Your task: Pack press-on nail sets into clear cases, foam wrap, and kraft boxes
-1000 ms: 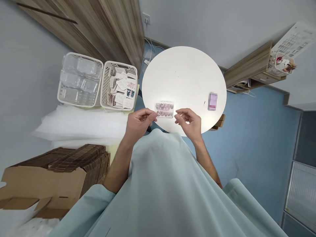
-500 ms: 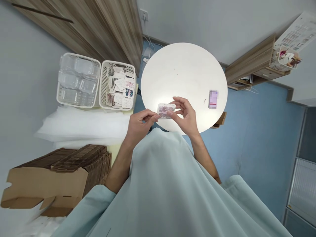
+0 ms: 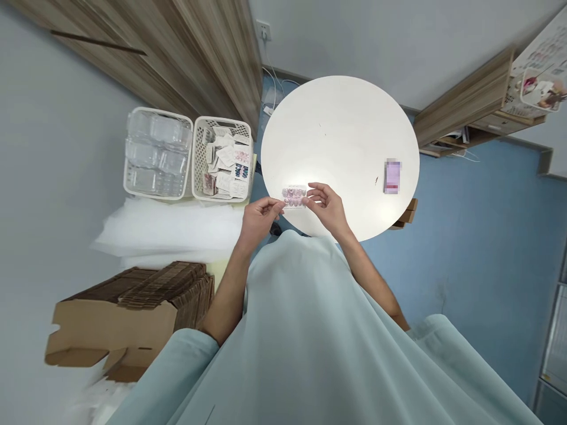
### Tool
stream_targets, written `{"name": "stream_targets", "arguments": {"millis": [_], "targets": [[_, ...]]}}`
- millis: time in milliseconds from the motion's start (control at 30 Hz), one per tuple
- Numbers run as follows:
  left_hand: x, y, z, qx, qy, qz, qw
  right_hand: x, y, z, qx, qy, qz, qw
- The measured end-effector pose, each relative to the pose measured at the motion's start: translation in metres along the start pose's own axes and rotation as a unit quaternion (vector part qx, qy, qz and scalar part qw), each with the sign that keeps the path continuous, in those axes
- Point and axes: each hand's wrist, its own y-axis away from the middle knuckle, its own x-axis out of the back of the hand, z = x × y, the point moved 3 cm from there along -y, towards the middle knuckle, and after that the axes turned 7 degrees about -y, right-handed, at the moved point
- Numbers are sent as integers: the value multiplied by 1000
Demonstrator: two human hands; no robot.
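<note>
A small clear pack of press-on nails [image 3: 294,193], with two rows of glossy pinkish-purple ovals, is held over the near edge of the round white table [image 3: 341,118]. My left hand [image 3: 260,221] pinches its lower left corner between thumb and fingers. At the right edge, the thumb of my right hand [image 3: 328,209] lies against the pack, its other fingers loosely curled behind and to the right. Farther right on the table is a purple item [image 3: 392,177], blurred out and not readable.
To the left stand a white basket of clear plastic boxes [image 3: 189,159] and a white basket of nail packs [image 3: 199,156]. White foam sheets [image 3: 172,230] and stacked folded cardboard boxes [image 3: 115,324] lie nearer me. A wooden shelf [image 3: 469,100] stands at the right.
The pack has tilted, so both rows of nails show more plainly. My right fingers have come down slightly from its upper edge. The whole view has shifted, moving the surroundings to the right.
</note>
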Motion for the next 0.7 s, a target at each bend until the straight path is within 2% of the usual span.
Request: {"name": "stream_targets", "arguments": {"millis": [200, 300, 400, 567, 700], "targets": [[-13, -18, -56, 45, -64, -32, 996, 3, -15, 69, -88, 7, 13, 996], [-25, -29, -88, 101, -82, -37, 991, 3, -26, 102, -124, 45, 26, 991], [-36, -41, -114, 115, -147, -78, 979, 3, -34, 130, -175, 81, 37, 980], [-33, -55, -135, 133, -281, -110, 944, 14, -40, 154, -267, 182, 70, 944], [-11, -54, -138, 143, -299, -89, 939, 19, -38, 154, -283, 197, 54, 937]]}}
